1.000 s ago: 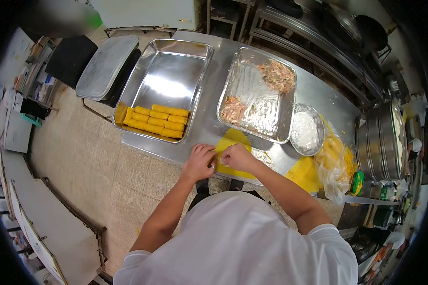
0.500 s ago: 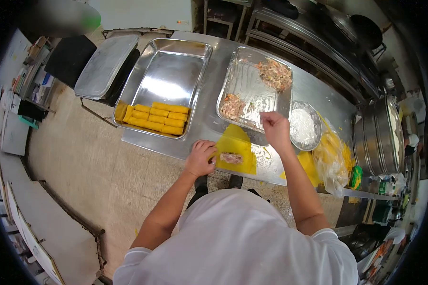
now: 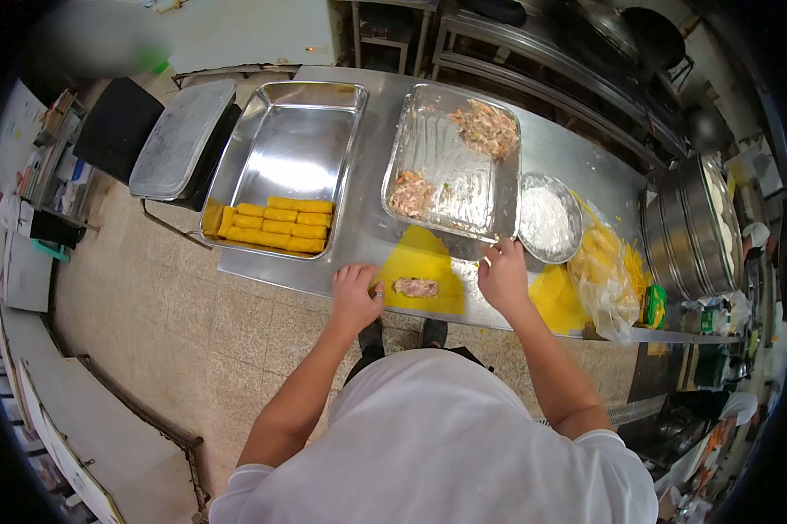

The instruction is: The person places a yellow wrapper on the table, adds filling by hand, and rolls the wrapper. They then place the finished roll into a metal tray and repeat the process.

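Observation:
On the steel table lies a yellow wrapper sheet (image 3: 417,249) with a short log of minced filling (image 3: 416,287) on its lower part. My left hand (image 3: 356,295) rests palm down at the sheet's left edge, fingers laid on the table, thumb beside the wrapper. Just right of the sheet, near the front edge of the filling tray (image 3: 450,229), is my right hand (image 3: 503,278). Its fingers are bent together, and whatever is between them is hidden. Two heaps of filling, a larger one (image 3: 484,129) and a smaller one (image 3: 412,194), sit in that tray.
A deep steel tray (image 3: 302,131) at left holds several yellow rolls (image 3: 275,225). Right of the filling tray stands a bowl of white paste or powder (image 3: 546,218). Beyond it are more yellow wrappers (image 3: 557,299), a plastic bag (image 3: 607,288) and stacked steel steamers (image 3: 690,227).
My right hand has come down from over the filling tray to its near edge. My left hand stays beside the wrapper. The whole view has shifted slightly.

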Available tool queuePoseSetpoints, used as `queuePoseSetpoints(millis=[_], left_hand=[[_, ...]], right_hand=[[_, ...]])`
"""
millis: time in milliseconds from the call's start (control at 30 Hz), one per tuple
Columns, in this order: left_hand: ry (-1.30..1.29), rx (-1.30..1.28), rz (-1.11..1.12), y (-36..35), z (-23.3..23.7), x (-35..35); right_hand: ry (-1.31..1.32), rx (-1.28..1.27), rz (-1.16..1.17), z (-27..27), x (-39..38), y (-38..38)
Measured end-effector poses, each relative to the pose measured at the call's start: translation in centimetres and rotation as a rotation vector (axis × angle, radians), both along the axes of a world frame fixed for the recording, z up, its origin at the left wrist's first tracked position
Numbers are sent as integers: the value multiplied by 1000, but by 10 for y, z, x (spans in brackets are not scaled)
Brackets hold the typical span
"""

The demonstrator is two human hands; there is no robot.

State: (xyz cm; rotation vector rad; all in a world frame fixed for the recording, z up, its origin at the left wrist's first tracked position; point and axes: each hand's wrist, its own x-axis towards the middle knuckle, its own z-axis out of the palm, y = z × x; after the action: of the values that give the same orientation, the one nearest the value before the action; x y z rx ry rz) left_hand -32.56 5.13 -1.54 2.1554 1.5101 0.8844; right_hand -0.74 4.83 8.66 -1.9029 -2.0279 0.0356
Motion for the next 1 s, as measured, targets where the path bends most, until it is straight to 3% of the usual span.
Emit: queuePoseSetpoints(millis=[100,200,300,367,500,567,667,767,867,1000], left_hand=[[122,-151,125,-13,14,6],[135,-215,97,-13,10,10],[37,-379,141,-8,4,15],[-41,-479,260,-9,12,18],[-138,-633,252,-14,2,6],[-291,-855,298,-16,11,4],[-602,-762,318,-28,-10,10],[-465,-623,322,-37,27,31],[-276,-32,103,-35,21,51],[-55,-44,-166,-28,19,66]], right_hand=[[316,-271,-135,-47,-5,-16],[256,-520,-251,-62,-32,-21],[285,-528,-261,-79,-38,-21],[510,-499,-316,-86,-37,-24],[965,-571,-422,-95,-34,-32],[969,-624,-474,-88,-36,-37],[970,-550,-483,-79,-46,-41],[930,-423,-429,-85,-57,-47],[900,-328,-363,-81,-71,-52],[841,-279,-265,-70,-80,-56]])
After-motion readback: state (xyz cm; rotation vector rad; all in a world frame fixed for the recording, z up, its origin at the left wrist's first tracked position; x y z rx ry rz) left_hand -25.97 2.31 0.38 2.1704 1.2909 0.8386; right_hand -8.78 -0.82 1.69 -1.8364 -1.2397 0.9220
